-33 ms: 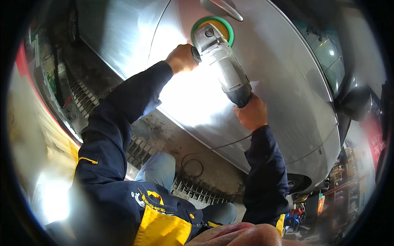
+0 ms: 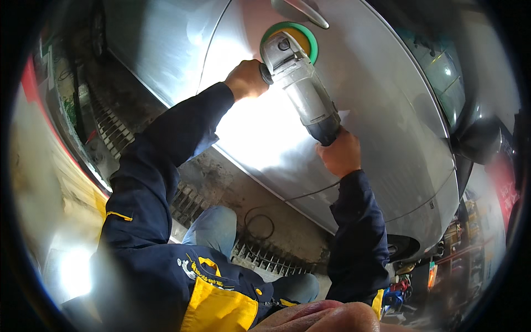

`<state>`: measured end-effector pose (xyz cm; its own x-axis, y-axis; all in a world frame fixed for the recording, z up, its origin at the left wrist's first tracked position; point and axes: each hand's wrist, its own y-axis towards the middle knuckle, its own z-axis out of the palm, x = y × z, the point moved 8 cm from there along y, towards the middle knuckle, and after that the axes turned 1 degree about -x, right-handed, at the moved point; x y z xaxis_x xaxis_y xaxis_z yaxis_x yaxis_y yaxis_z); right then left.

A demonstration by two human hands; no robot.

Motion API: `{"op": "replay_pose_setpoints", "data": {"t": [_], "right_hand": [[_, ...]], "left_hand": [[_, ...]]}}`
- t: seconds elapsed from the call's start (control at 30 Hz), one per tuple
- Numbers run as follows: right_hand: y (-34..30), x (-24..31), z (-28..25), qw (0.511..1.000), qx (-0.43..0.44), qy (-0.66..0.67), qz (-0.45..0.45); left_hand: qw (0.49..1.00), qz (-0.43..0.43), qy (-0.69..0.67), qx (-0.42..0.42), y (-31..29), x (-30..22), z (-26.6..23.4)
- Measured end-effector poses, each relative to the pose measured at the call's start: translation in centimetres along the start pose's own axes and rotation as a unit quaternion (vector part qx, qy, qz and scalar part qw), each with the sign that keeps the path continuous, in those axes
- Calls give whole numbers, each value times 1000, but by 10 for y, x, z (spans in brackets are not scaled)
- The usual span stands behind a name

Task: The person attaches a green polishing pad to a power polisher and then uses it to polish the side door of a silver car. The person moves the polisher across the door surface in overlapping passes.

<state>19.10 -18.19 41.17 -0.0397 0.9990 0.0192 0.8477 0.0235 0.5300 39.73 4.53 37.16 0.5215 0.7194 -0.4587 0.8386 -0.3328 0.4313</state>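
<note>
A silver-grey polisher (image 2: pixel 307 91) with a dark rear end slants across a silver car door (image 2: pixel 381 110). Its round pad (image 2: pixel 313 47), green at the rim and yellow inside, lies against the door panel just below the door handle (image 2: pixel 301 12). My left hand (image 2: pixel 246 80) is closed round the dark side handle by the tool's head. Around the rear grip my right hand (image 2: pixel 340 154) is closed. A thin dark cord (image 2: pixel 310 195) runs from near my right wrist down to the floor. The polisher's head hides part of the pad.
Bright glare falls on the lower door. Below the car run floor gratings (image 2: pixel 271 263) and a loop of cord (image 2: pixel 259 226), close to my knees. A side mirror (image 2: pixel 478 138) stands out at the right. Assorted items (image 2: pixel 401 293) lie at the lower right; a red-edged vehicle stands left.
</note>
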Motion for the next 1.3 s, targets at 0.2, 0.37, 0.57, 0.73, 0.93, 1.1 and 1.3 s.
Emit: {"op": "replay_pose_setpoints", "data": {"t": [0.2,0.37,0.57,0.73,0.93,1.1,1.3], "right_hand": [[-15,-14,3,997,16,48,54],[-29,-23,9,995,28,47,87],[-40,-33,20,991,44,90,90],[-43,-32,22,995,13,69,72],[-61,-40,35,987,38,90,129],[-83,-48,28,985,29,101,138],[-107,-64,28,974,29,134,179]], "left_hand": [[998,0,-64,17,-6,-5,16],[995,40,-87,-10,-15,-18,13],[994,71,-84,-11,-17,-24,20],[992,95,-79,-3,-15,-22,26],[980,182,-62,-42,-26,-33,18],[963,265,-29,-40,-43,-64,11],[971,208,-114,-4,-57,-87,15]]}}
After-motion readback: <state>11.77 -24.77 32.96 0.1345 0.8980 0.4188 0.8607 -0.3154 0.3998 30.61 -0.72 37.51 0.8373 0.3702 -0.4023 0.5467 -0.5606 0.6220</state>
